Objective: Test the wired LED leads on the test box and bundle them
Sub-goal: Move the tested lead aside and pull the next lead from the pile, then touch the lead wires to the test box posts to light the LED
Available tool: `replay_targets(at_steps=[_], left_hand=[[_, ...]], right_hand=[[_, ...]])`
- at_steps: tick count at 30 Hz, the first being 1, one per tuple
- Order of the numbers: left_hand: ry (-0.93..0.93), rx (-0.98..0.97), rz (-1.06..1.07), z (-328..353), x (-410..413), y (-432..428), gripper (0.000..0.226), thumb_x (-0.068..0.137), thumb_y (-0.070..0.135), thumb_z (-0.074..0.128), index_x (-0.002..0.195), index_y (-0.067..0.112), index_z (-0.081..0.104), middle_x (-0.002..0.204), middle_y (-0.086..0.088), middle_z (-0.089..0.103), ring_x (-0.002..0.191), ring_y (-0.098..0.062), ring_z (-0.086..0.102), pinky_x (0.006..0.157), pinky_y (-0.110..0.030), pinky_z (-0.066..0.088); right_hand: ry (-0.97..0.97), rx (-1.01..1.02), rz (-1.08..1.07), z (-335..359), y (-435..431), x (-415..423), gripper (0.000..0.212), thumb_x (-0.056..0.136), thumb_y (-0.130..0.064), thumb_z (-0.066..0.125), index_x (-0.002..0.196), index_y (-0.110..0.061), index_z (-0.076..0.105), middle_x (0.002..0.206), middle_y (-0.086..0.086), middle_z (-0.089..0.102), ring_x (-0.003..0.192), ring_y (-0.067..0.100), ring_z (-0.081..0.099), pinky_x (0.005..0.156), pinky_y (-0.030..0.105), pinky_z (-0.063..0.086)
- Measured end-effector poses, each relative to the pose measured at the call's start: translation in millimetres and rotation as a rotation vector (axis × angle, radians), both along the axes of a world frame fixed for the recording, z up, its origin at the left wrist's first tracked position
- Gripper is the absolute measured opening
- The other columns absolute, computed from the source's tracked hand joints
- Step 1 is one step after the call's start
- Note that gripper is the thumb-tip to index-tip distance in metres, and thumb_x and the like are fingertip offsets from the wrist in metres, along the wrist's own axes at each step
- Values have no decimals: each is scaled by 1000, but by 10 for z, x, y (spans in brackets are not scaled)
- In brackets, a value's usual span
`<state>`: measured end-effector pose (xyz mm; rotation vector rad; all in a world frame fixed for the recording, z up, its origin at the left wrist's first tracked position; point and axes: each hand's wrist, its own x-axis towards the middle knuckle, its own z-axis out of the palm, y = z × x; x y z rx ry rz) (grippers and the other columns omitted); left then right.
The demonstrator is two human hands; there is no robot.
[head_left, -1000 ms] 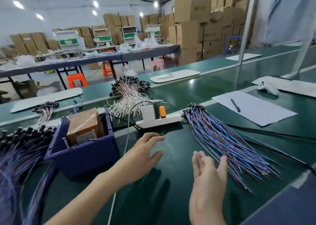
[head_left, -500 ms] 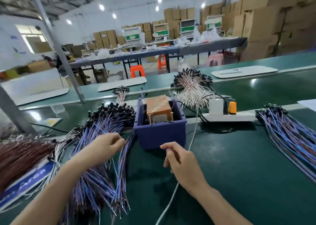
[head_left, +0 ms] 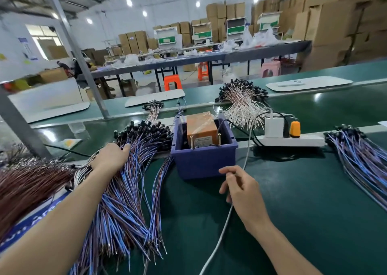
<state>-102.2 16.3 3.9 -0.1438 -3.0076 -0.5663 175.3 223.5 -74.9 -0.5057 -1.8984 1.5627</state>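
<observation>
One broad green conveyor belt [head_left: 293,201] fills most of my feed, running from nine o'clock across to three o'clock. On it, from seven to ten o'clock, lies the big heap of blue-and-purple wired LED leads [head_left: 125,201], black heads at the far end and bare tips toward the camera. Past it, at nine o'clock, I see a mass of brown leads [head_left: 25,182]. A second sheaf of blue leads [head_left: 360,159] fans out at three o'clock. A pile of pale pinkish leads [head_left: 243,107] sits at one o'clock on the far strip of belt.

The test box [head_left: 205,161], a dark blue plastic bin, stands at centre, just beside the big heap. Inside it I make out an orange wrapped block [head_left: 202,126], with two brass posts [head_left: 191,141] upright at its near side. A white power strip [head_left: 293,141] lies at two o'clock of the box, carrying a white adapter [head_left: 274,127] and an orange plug [head_left: 294,128]. A thin white cable [head_left: 222,233] trails toward six o'clock.

The person's left hand [head_left: 111,159] rests palm down on the heap near its black heads. Its fingers bend in among the wires, and I cannot tell whether they grip any. The right hand [head_left: 243,189] hovers at five o'clock of the box, fingers loosely bent and slightly apart, the index reaching toward nine o'clock. The white cable passes beneath it, and I cannot tell whether they touch.
</observation>
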Motion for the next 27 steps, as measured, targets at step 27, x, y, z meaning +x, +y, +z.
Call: replay_targets(at_steps=[27], left_hand=[[-156,1180,-201,778,253,128,17,103,18,50,90,7,54,77,-2,56,42,-2,46,37,-16,41]], right_hand=[[9,-71,-5,7,4,30,35,105,-19,48,91,-45,67,71,3,70,52,11,55,54,21,49]])
